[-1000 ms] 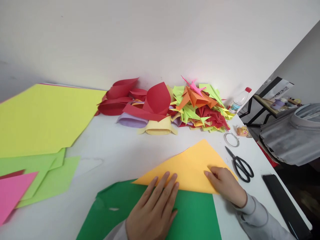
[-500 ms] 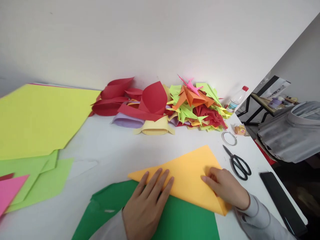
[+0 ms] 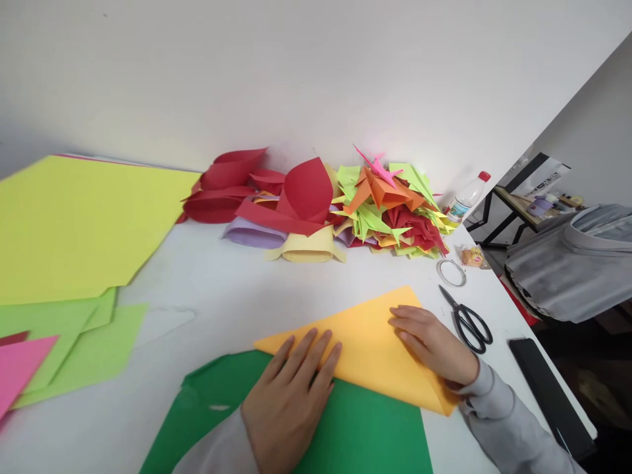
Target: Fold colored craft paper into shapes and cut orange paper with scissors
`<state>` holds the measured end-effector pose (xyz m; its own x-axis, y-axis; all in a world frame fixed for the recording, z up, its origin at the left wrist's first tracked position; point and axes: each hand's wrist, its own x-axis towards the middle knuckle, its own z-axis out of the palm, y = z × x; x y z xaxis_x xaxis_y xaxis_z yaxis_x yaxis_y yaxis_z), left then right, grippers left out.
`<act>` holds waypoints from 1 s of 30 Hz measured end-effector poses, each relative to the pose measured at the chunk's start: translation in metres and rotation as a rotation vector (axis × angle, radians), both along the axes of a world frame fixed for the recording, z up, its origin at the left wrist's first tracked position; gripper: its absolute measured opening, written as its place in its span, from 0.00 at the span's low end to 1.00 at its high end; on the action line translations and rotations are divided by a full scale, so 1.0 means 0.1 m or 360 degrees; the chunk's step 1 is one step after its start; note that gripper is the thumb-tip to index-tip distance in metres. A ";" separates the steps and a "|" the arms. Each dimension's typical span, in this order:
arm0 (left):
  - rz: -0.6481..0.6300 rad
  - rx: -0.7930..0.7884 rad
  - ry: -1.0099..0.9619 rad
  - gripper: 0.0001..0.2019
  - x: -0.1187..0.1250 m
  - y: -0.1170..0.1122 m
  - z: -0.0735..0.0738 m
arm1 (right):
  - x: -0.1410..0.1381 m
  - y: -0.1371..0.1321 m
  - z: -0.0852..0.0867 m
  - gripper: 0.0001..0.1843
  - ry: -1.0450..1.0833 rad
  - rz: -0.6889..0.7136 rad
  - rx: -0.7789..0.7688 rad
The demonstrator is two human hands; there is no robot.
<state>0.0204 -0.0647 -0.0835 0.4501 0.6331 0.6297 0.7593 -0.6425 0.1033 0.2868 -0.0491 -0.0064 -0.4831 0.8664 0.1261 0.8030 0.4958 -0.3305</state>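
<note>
Looks like a folding step on the orange paper [image 3: 368, 352], probably at the hold-it-and-smooth-it bit, going by both hands on top. Resting on the white counter [image 3: 222, 280] just in front of the person, with the lower left part overlapping the green sheet [image 3: 370, 431].

Got the left hand [image 3: 291, 408] palm-down near the narrow end, fingers spread a little and laid over the paper, not pinching anything. Got the right hand [image 3: 434, 342] over the wider end, grip loose, fingers slightly apart and resting on the upper face. No sign of a clamp there, but can't see under the palm.

For the next move, would say keep the left hand firm without dragging, go light and even with the right, and check the lower right corner before any hard crease. Seems a bit turned over or lifted at that corner, can't tell which.

As for direction: roughly a lopsided triangle. Long axis running left to right, slanting down toward the person at the right end. Sharp tip pointing left, past the left fingertips; top corner pointing away toward the wall, just left of the scissors [image 3: 459, 309]. Long lower edge facing the person, lying across the green sheet at a slant.

Also worth noting: a heap of folded paper shapes [image 3: 390, 217] against the wall, well apart from both hands, and a big yellow sheet [image 3: 89, 230] far off to the left.
</note>
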 end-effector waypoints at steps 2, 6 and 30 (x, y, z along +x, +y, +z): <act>-0.0012 -0.0019 0.0011 0.20 -0.01 0.00 -0.02 | -0.07 -0.12 0.07 0.17 -0.0004 -0.0101 -0.0046; -0.0053 -0.0036 0.0005 0.20 -0.02 0.01 0.01 | -0.18 -0.30 0.16 0.17 -0.0029 -0.0286 -0.0074; -0.0103 -0.0043 -0.0120 0.19 0.07 -0.15 0.03 | 0.10 0.08 -0.19 0.18 -0.0203 0.0094 0.0494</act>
